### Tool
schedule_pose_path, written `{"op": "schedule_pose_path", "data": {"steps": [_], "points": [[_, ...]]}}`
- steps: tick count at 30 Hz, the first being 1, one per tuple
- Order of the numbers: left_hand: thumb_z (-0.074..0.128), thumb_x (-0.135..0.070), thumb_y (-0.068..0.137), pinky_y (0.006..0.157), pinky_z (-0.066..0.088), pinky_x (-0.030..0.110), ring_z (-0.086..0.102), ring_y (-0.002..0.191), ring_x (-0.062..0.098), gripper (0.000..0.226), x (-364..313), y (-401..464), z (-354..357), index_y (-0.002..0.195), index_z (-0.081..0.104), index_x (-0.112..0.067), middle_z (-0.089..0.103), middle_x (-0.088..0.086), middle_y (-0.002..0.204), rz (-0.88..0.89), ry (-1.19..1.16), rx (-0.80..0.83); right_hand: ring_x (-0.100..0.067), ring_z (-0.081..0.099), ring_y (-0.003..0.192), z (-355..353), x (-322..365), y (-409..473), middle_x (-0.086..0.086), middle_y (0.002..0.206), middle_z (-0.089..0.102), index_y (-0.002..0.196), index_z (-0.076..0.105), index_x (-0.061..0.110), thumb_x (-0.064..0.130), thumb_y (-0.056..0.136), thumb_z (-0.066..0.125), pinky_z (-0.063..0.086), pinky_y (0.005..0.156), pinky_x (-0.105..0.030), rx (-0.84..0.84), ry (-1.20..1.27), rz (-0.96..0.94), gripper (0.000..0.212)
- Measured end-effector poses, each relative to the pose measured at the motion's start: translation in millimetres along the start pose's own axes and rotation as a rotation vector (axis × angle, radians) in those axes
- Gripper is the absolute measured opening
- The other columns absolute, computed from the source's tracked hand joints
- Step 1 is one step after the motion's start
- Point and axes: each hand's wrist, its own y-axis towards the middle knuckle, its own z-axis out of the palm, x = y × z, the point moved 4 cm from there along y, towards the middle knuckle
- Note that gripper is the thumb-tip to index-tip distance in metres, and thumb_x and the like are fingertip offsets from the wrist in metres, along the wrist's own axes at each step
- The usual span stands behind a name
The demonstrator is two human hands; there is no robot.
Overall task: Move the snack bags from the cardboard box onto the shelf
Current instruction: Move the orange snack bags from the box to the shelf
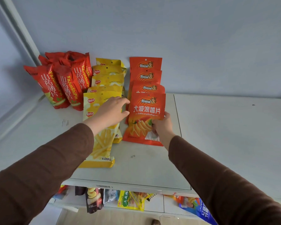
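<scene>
On the white top shelf [217, 135] stand three rows of snack bags. An orange chip bag [144, 114] stands at the front of the right row, and my right hand [162, 125] grips its lower right edge. My left hand [112, 109] reaches over the yellow fries bags [102, 148] in the middle row, its straight fingers touching the orange bag's left edge. Several more orange bags [145, 75] stand behind the front one. Red tube-shaped bags [62, 83] lean at the far left. The cardboard box is out of view.
The pale wall [201, 46] closes the shelf at the back and left. The shelf surface to the right of the orange row is bare. Below the shelf's front edge, other snack bags [130, 200] hang or stand on a lower level.
</scene>
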Motion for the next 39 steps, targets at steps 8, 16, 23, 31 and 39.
{"op": "schedule_pose_path", "data": {"steps": [8, 16, 23, 31, 39], "points": [[0.058, -0.037, 0.098, 0.107, 0.041, 0.041, 0.04, 0.137, 0.022, 0.048, 2.6, -1.0, 0.5, 0.143, 0.049, -0.025, 0.05, -0.002, 0.147, 0.009, 0.007, -0.009, -0.037, 0.064, 0.115, 9.9, 20.2, -11.3, 0.0, 0.11, 0.07, 0.118, 0.047, 0.046, 0.018, 0.085, 0.061, 0.059, 0.088, -0.059, 0.041, -0.03, -0.082, 0.045], [0.058, -0.037, 0.098, 0.105, 0.041, 0.04, 0.04, 0.137, 0.022, 0.048, 1.3, -3.9, 1.2, 0.143, 0.049, -0.024, 0.05, -0.002, 0.146, 0.019, 0.012, -0.005, -0.031, 0.068, 0.109, 7.2, 28.8, -24.7, -0.001, 0.118, 0.067, 0.139, 0.044, 0.036, 0.02, 0.092, 0.061, 0.062, 0.084, -0.052, 0.047, -0.043, -0.096, 0.052], [0.059, -0.039, 0.097, 0.106, 0.042, 0.042, 0.041, 0.138, 0.023, 0.049, 0.7, -11.0, 0.5, 0.143, 0.049, -0.024, 0.051, -0.001, 0.146, 0.031, 0.026, -0.008, -0.027, 0.037, 0.137, -13.8, 48.9, -69.2, -0.004, 0.143, 0.045, 0.152, 0.035, 0.025, 0.015, 0.096, 0.059, 0.043, 0.112, -0.052, -0.055, -0.234, -0.27, 0.061], [0.063, -0.038, 0.094, 0.103, 0.044, 0.042, 0.044, 0.135, 0.024, 0.053, -1.6, -56.6, -8.7, 0.143, 0.05, -0.021, 0.051, 0.001, 0.146, -0.018, 0.094, -0.073, -0.025, 0.032, 0.139, -14.8, 79.5, -117.7, 0.001, 0.148, 0.047, 0.145, 0.048, 0.023, 0.03, 0.095, 0.059, 0.034, 0.114, -0.043, 0.121, -0.77, -0.724, 0.051], [0.063, -0.036, 0.093, 0.099, 0.046, 0.045, 0.049, 0.129, 0.028, 0.053, -16.8, -175.9, -16.1, 0.141, 0.051, -0.018, 0.054, 0.004, 0.143, -0.282, 0.152, -0.195, -0.027, 0.034, 0.139, -13.1, 57.5, -180.1, 0.004, 0.145, 0.05, 0.137, 0.054, 0.029, 0.038, 0.094, 0.06, 0.025, 0.114, -0.049, 0.401, -0.963, -0.998, 0.045]]}}
